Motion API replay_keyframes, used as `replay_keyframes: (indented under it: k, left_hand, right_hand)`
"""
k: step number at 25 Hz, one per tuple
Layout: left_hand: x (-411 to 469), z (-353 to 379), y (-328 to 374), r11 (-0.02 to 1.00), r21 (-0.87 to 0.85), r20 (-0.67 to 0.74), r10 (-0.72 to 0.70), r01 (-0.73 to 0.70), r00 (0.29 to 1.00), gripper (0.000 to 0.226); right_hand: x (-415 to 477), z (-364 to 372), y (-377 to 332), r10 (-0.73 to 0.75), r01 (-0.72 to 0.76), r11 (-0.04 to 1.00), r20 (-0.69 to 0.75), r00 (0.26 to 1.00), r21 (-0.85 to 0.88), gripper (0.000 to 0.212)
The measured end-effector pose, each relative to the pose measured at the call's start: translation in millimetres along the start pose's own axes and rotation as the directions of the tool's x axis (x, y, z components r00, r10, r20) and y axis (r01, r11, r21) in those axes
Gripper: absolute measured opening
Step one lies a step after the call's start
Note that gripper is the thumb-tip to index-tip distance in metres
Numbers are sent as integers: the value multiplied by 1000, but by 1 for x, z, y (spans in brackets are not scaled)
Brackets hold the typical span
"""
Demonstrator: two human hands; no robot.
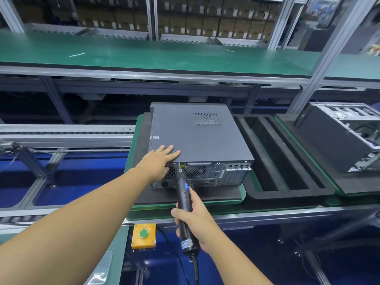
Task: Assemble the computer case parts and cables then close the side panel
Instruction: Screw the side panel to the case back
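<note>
Item one: I am viewing the computer case [201, 140] lying flat on a black mat [205, 195] atop a green pallet [131, 159], its rear ports facing me. The side panel [185, 130] is facing up and sitting closed over the case. My left hand [162, 159] is resting flat, fingers straight, on the panel's near left corner. My right hand [195, 219] is gripping the barrel of a black electric screwdriver [184, 200], whose bit is touching the rear face just under the panel's edge, beside the fan grille [195, 171]. Just right of the pallet a black foam tray [287, 195] with long slots is lying. Beyond it a second case [329, 140] is standing with its frame exposed. A yellow box [136, 238] carrying a green button [143, 233] is sitting below the near rail.
</note>
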State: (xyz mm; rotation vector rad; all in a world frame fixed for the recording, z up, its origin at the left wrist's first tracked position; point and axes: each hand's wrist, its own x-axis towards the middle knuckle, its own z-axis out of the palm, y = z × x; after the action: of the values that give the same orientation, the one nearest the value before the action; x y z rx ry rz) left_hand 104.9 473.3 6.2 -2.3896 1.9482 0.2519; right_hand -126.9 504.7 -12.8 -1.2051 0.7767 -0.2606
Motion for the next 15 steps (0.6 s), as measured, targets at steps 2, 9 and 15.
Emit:
replay_keyframes:
  k: [2,9,15]
  left_hand:
    - [1,-5,2,1000,-13,35,-15,15,999,71]
    - [-4,-21,17,994,-58,133,-88,96,987,72]
    - [-3,-26,37,978,4,94,-210,210,973,62]
  right_hand:
    - [-2,-4,-4,5,-5,1000,-8,1000,-16,76]
    - [-16,-24,-6,48,-48,999,11,999,-11,49]
    - [-25,-66,-28,-59,62,998,-92,994,32,33]
